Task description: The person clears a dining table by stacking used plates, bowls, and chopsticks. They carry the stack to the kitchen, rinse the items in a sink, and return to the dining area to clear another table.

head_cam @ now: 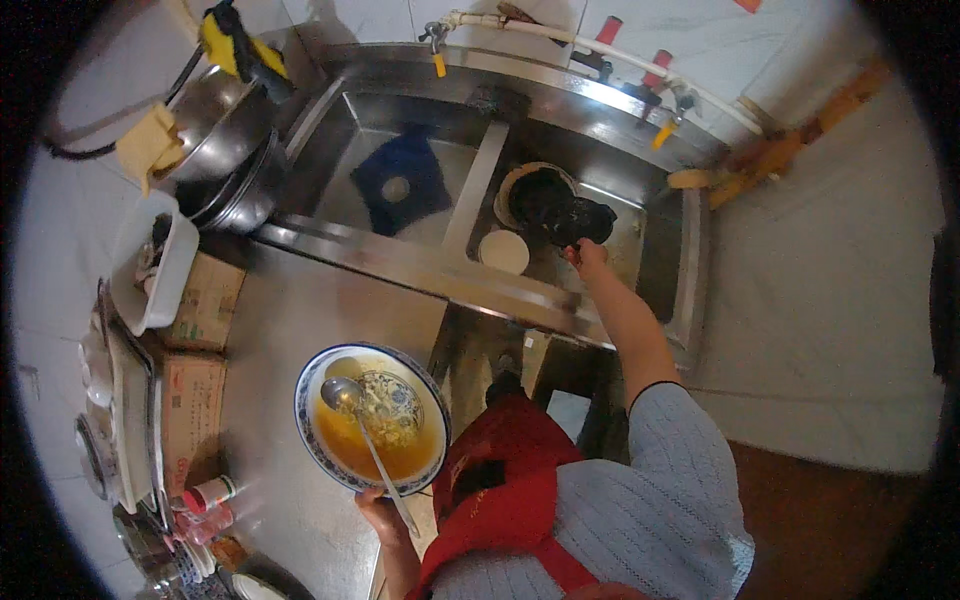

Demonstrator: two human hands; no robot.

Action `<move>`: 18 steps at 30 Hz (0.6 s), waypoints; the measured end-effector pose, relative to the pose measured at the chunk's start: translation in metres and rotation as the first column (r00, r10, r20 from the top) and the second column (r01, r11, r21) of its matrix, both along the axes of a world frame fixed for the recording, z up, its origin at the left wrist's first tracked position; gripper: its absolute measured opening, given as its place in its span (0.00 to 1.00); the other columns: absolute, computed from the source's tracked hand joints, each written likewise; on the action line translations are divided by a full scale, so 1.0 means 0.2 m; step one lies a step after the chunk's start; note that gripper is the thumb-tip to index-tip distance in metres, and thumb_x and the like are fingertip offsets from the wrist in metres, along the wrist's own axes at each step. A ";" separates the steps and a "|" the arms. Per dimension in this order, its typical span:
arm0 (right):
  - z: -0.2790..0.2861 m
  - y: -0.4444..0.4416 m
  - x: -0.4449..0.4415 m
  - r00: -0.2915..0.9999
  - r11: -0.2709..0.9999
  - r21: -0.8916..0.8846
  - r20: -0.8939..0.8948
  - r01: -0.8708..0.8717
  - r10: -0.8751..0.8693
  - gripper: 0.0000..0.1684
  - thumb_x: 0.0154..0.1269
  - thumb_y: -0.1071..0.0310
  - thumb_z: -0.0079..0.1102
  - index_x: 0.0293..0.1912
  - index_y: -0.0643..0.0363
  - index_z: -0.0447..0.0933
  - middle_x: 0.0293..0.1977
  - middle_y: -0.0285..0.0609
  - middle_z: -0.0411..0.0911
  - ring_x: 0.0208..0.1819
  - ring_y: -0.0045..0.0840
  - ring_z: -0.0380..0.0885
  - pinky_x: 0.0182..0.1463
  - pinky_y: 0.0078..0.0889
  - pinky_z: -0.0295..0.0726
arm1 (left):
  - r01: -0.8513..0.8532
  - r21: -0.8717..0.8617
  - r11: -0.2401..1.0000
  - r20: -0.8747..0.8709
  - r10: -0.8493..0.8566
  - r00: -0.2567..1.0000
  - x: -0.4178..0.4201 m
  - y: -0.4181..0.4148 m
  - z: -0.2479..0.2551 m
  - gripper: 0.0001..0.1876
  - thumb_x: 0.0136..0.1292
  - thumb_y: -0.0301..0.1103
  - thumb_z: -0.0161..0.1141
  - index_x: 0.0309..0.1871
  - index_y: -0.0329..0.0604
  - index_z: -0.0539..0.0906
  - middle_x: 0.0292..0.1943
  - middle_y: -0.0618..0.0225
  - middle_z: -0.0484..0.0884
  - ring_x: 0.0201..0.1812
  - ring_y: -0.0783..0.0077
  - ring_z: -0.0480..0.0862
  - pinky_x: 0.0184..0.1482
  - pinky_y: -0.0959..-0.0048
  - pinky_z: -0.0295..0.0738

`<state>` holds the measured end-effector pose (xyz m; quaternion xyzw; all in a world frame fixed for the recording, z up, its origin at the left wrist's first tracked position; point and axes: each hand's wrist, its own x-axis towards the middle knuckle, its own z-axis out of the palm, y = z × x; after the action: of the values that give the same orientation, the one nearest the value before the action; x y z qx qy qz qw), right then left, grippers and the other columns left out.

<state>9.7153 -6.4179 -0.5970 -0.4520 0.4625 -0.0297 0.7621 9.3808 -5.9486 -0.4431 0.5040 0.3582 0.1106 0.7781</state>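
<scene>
My left hand grips the lower rim of a blue-and-white patterned bowl over the steel worktop. Yellowish-orange liquid with pale bits lies inside the bowl, and a metal ladle rests in it, its handle crossing the rim near my hand. My right hand reaches into the right sink basin and holds the edge of a dark, lobed piece whose exact kind I cannot tell. That piece overlaps a round container with a dark interior. Beside them sits a round cream-coloured container or lid.
A dark blue cloth lies in the left basin. Taps line the wall pipe. Stacked metal basins, a white plastic tub and cardboard boxes stand at the left. A red-lidded jar lies on the worktop.
</scene>
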 end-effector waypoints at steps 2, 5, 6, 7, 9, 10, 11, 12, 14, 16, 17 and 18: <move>-0.06 -0.01 0.13 0.992 0.996 -0.063 -0.108 -0.064 0.057 0.11 0.58 0.74 0.49 0.39 0.72 0.64 0.26 0.50 0.75 0.16 0.31 0.74 0.15 0.28 0.76 | 0.071 0.092 0.993 0.016 -0.073 0.997 0.04 -0.04 -0.04 0.15 0.41 0.33 0.52 0.35 0.36 0.75 0.31 0.70 0.75 0.34 0.72 0.73 0.39 0.74 0.64; -0.25 -0.08 0.29 0.982 0.989 -0.115 -0.175 -0.094 0.073 0.12 0.57 0.75 0.50 0.42 0.69 0.65 0.26 0.48 0.75 0.16 0.32 0.74 0.16 0.30 0.76 | -0.061 0.019 0.998 -0.035 0.062 0.997 0.17 -0.19 -0.05 0.08 0.38 0.31 0.53 0.25 0.42 0.72 0.29 0.68 0.72 0.34 0.67 0.74 0.44 0.69 0.69; -0.31 -0.09 0.31 0.982 0.985 -0.122 -0.163 -0.118 0.097 0.13 0.56 0.75 0.50 0.42 0.68 0.66 0.27 0.48 0.75 0.17 0.32 0.74 0.16 0.30 0.77 | -0.142 -0.023 0.990 -0.060 0.140 0.988 0.26 -0.29 0.02 0.08 0.38 0.31 0.53 0.25 0.41 0.72 0.29 0.67 0.72 0.35 0.66 0.74 0.43 0.68 0.69; -0.37 -0.11 0.33 0.981 0.982 -0.127 -0.152 -0.138 0.119 0.13 0.56 0.76 0.51 0.43 0.66 0.66 0.27 0.48 0.74 0.18 0.33 0.75 0.17 0.31 0.78 | -0.126 0.008 0.992 -0.077 0.126 0.989 0.29 -0.31 0.03 0.08 0.39 0.31 0.53 0.26 0.41 0.72 0.29 0.67 0.72 0.35 0.66 0.73 0.43 0.68 0.69; -0.46 -0.11 0.34 0.977 0.978 -0.103 -0.135 -0.181 0.167 0.12 0.56 0.76 0.51 0.42 0.65 0.67 0.27 0.47 0.74 0.21 0.32 0.75 0.21 0.31 0.77 | -0.092 0.072 0.993 -0.115 0.100 0.988 0.31 -0.32 0.05 0.09 0.39 0.32 0.53 0.27 0.41 0.72 0.30 0.66 0.72 0.36 0.66 0.73 0.43 0.69 0.69; -0.48 -0.11 0.35 0.971 0.973 -0.079 -0.121 -0.215 0.205 0.12 0.56 0.76 0.51 0.42 0.65 0.68 0.27 0.46 0.74 0.22 0.32 0.75 0.22 0.31 0.77 | -0.081 0.090 0.993 -0.117 0.091 0.989 0.32 -0.33 0.03 0.08 0.40 0.32 0.53 0.26 0.41 0.71 0.29 0.67 0.72 0.35 0.66 0.73 0.43 0.68 0.69; -0.50 -0.10 0.37 0.964 0.966 -0.047 -0.099 -0.252 0.247 0.12 0.56 0.76 0.52 0.42 0.65 0.68 0.27 0.46 0.74 0.23 0.32 0.75 0.24 0.30 0.77 | -0.066 0.108 0.992 -0.119 0.079 0.990 0.33 -0.32 -0.01 0.08 0.41 0.33 0.53 0.25 0.41 0.71 0.29 0.67 0.71 0.35 0.66 0.73 0.42 0.67 0.69; -0.54 -0.09 0.38 0.956 0.958 -0.010 -0.073 -0.286 0.285 0.12 0.56 0.76 0.52 0.42 0.64 0.69 0.28 0.45 0.74 0.25 0.31 0.75 0.26 0.30 0.76 | -0.049 0.126 0.991 -0.125 0.064 0.990 0.32 -0.31 -0.03 0.07 0.42 0.33 0.52 0.24 0.42 0.70 0.28 0.67 0.70 0.34 0.66 0.73 0.41 0.67 0.70; -0.67 -0.11 0.36 0.941 0.940 0.039 -0.003 -0.338 0.339 0.11 0.55 0.76 0.52 0.41 0.63 0.70 0.28 0.44 0.74 0.27 0.31 0.75 0.29 0.30 0.76 | -0.088 0.136 0.987 -0.118 0.104 0.987 0.46 -0.42 0.08 0.06 0.41 0.32 0.52 0.19 0.39 0.69 0.22 0.76 0.67 0.26 0.76 0.66 0.31 0.74 0.60; -0.70 -0.11 0.32 0.896 0.897 -0.026 0.036 -0.442 0.443 0.11 0.55 0.77 0.53 0.41 0.62 0.71 0.28 0.42 0.74 0.30 0.30 0.76 0.32 0.30 0.75 | -0.048 0.129 0.990 -0.164 0.069 0.984 0.54 -0.44 0.09 0.06 0.42 0.32 0.52 0.21 0.39 0.70 0.23 0.75 0.68 0.27 0.76 0.68 0.33 0.73 0.62; -0.68 -0.09 0.26 0.821 0.793 -0.232 -0.041 -0.563 0.570 0.10 0.56 0.76 0.53 0.40 0.63 0.71 0.29 0.42 0.74 0.30 0.29 0.76 0.33 0.30 0.74 | -0.030 0.128 0.991 -0.190 0.054 0.980 0.55 -0.44 0.10 0.07 0.42 0.32 0.52 0.21 0.38 0.70 0.24 0.74 0.69 0.28 0.76 0.68 0.34 0.73 0.62; -0.59 -0.03 0.21 0.734 0.631 -0.415 -0.153 -0.656 0.662 0.09 0.56 0.76 0.52 0.39 0.63 0.72 0.29 0.41 0.75 0.30 0.28 0.76 0.33 0.30 0.74 | 0.295 0.441 0.847 -0.175 -0.241 0.954 0.40 -0.26 -0.06 0.08 0.42 0.32 0.52 0.26 0.37 0.71 0.28 0.71 0.70 0.32 0.73 0.71 0.38 0.72 0.64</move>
<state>9.7576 -6.4247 -0.7156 -0.7497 0.2409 0.1430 0.5996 9.4616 -5.9996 -0.4560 0.7253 0.2907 0.0541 0.6217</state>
